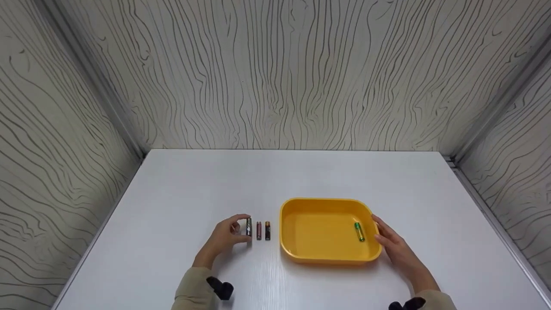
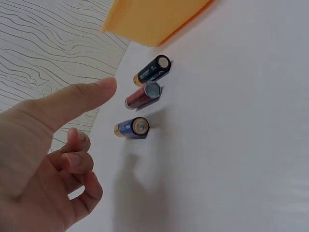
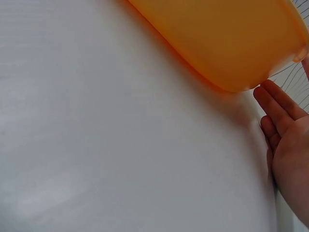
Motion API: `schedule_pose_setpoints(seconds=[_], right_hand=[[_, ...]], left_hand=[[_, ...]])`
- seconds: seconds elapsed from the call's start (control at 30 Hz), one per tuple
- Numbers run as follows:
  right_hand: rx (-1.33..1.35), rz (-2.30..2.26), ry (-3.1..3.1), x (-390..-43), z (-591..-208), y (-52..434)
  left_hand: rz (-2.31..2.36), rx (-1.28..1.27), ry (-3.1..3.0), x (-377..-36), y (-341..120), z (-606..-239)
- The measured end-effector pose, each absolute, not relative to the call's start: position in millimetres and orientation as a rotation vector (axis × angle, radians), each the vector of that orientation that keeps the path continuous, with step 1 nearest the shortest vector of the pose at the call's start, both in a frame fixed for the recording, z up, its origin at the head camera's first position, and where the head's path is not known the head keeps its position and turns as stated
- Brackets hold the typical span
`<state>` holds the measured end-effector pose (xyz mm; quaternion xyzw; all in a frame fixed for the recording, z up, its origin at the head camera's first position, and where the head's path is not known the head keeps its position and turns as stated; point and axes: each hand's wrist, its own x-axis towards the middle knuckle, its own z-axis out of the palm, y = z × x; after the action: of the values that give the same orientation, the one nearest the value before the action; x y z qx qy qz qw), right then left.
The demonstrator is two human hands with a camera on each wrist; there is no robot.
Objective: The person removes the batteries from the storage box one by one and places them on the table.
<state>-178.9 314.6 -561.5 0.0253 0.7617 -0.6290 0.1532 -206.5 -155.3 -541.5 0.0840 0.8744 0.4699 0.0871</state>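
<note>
Three batteries lie side by side on the white table [image 1: 301, 172], left of a yellow tray [image 1: 325, 199]. My left hand [image 1: 239, 228] hovers at the leftmost, blue battery [image 1: 249, 227], thumb and fingers spread around it. In the left wrist view the hand [image 2: 91, 113] is apart from the blue battery [image 2: 132, 127], with a red battery [image 2: 142, 95] and a black battery [image 2: 153, 70] beyond, then the tray [image 2: 149, 19]. A green battery [image 1: 359, 231] lies inside the tray. My right hand [image 1: 383, 234] rests with straight fingers [image 3: 277, 108] against the tray's [image 3: 227, 38] right side.
Wood-grain panels wall in the table at the back, left and right. Bare white tabletop stretches behind the tray and to both sides of the hands. The red battery [image 1: 258, 230] and black battery [image 1: 267, 230] sit a small gap from the tray's left wall.
</note>
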Motion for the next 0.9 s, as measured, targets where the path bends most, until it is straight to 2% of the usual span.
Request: schedule_pose_setpoints(seconds=[0.47,0.9], right_hand=[[0.036,-1.8,2.224,-179,-564,315],[0.039,-1.831,2.188,-178,-564,315]], left_hand=[[1.333,0.144,2.609,-211,-171,-547],[1.269,0.192,2.642,-215,-171,-552]])
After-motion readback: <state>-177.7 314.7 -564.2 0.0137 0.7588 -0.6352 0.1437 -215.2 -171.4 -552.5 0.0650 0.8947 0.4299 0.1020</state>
